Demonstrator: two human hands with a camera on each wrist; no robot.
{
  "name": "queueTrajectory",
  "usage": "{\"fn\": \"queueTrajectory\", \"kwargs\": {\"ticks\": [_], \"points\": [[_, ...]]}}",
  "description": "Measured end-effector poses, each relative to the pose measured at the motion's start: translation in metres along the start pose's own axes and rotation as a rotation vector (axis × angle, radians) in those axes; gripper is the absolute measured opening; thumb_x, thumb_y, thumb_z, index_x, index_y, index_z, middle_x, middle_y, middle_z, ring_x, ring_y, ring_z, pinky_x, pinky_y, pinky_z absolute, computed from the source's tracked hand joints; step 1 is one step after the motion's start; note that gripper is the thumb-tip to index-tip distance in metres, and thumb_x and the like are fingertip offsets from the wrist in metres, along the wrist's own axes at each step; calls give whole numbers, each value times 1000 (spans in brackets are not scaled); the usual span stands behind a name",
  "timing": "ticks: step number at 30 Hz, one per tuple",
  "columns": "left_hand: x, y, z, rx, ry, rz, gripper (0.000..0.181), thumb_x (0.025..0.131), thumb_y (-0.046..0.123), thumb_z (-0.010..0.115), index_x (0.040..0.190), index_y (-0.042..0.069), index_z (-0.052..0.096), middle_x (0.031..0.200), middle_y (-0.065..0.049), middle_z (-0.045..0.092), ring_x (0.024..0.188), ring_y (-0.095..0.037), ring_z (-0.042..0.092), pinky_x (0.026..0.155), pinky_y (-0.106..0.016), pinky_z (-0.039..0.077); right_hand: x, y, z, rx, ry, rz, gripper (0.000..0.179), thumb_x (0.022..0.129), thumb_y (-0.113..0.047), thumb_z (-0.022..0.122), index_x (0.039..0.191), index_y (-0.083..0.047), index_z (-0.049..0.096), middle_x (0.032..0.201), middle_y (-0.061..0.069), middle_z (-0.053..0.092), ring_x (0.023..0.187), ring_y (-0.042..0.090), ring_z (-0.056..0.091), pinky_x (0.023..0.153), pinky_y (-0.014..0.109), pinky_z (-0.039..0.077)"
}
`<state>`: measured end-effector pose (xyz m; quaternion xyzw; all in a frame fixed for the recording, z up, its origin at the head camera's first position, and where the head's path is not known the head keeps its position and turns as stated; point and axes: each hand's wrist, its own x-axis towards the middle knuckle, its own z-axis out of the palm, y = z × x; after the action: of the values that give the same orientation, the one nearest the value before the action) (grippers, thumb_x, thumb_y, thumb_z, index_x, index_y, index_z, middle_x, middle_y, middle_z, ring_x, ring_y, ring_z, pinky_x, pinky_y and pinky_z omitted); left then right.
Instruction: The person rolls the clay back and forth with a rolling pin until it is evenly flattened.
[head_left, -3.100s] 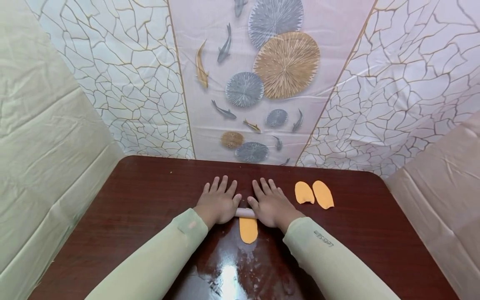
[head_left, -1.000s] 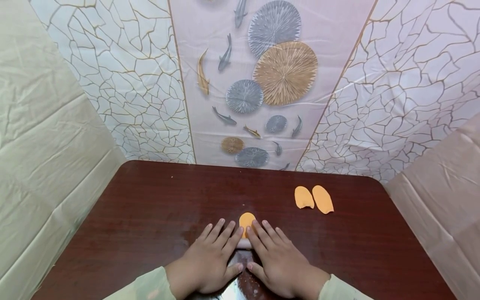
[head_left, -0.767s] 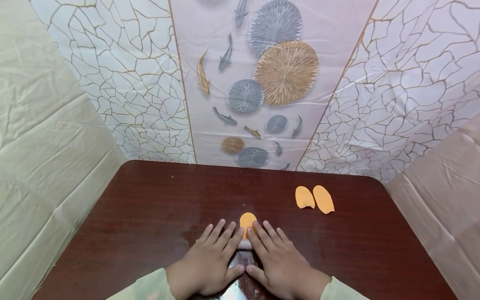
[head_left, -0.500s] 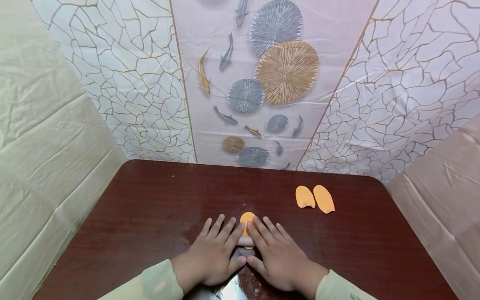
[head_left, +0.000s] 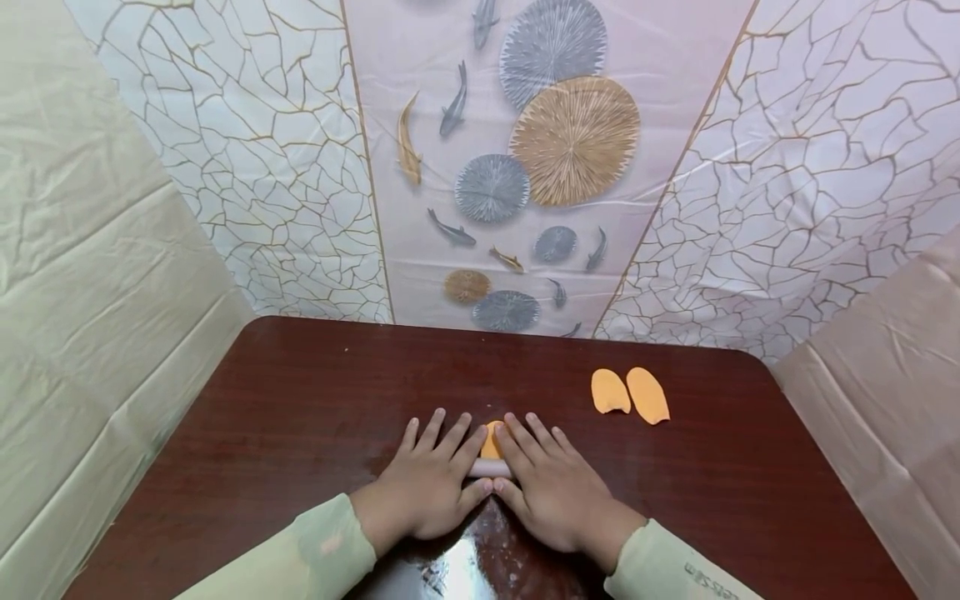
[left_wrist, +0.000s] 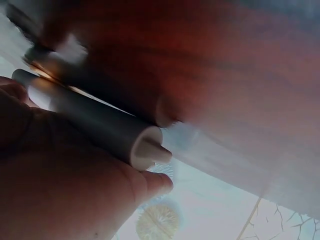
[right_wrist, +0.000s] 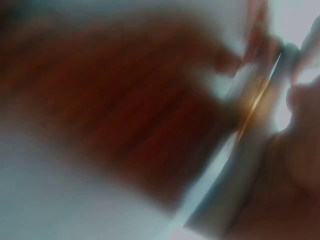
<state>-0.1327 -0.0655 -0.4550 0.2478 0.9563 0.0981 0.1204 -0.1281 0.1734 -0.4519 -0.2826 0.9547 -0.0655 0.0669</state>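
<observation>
A pale rolling pin [head_left: 490, 468] lies crosswise over a flat orange dough piece [head_left: 492, 443] at the middle of the table. My left hand [head_left: 429, 483] rests on its left part, fingers straight and spread, and my right hand [head_left: 557, 492] presses on the right part in the same way. The two thumb tips almost meet on the near side of the pin. In the left wrist view, the rolling pin [left_wrist: 100, 117] shows its end and a small handle under the palm. The right wrist view is blurred, with the rolling pin [right_wrist: 240, 170] beneath the hand. Most of the dough is covered.
Two flat orange dough pieces [head_left: 611, 392] [head_left: 648, 396] lie at the back right of the dark red glossy table [head_left: 300, 392]. Wet-looking smears and a bright reflection show near the front. Patterned cloth [head_left: 487, 250] hangs behind, with beige cloth at both sides.
From about three seconds to one second ago, the hands and rolling pin came toward the body. Since then both hands have rolled the pin a little forward, away from the body, over the dough.
</observation>
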Motion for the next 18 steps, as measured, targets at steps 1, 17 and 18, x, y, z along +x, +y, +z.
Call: {"fn": "queueTrajectory", "kwargs": {"ticks": [1, 17, 18], "points": [[2, -1, 0, -3, 0, -6, 80, 116, 72, 27, 182, 27, 23, 190, -7, 18, 176, -47, 10, 138, -74, 12, 2, 1, 0, -1, -6, 7, 73, 121, -57, 34, 180, -15, 27, 189, 10, 22, 176, 41, 18, 139, 67, 23], [35, -15, -13, -2, 8, -99, 82, 114, 76, 20, 183, 30, 18, 191, -10, 11, 177, -45, 4, 138, -75, 4, 41, 23, -4, 5, -57, 107, 78, 119, -67, 21, 182, -22, 21, 191, 10, 15, 177, 39, 12, 141, 63, 18], [37, -16, -14, -2, 7, -108, 81, 115, 75, 20, 183, 30, 18, 191, -10, 10, 177, -45, 3, 138, -75, 4, 43, 24, -5, 7, -59, 113, 77, 119, -66, 22, 182, -22, 21, 190, 10, 15, 177, 40, 12, 141, 63, 18]]}}
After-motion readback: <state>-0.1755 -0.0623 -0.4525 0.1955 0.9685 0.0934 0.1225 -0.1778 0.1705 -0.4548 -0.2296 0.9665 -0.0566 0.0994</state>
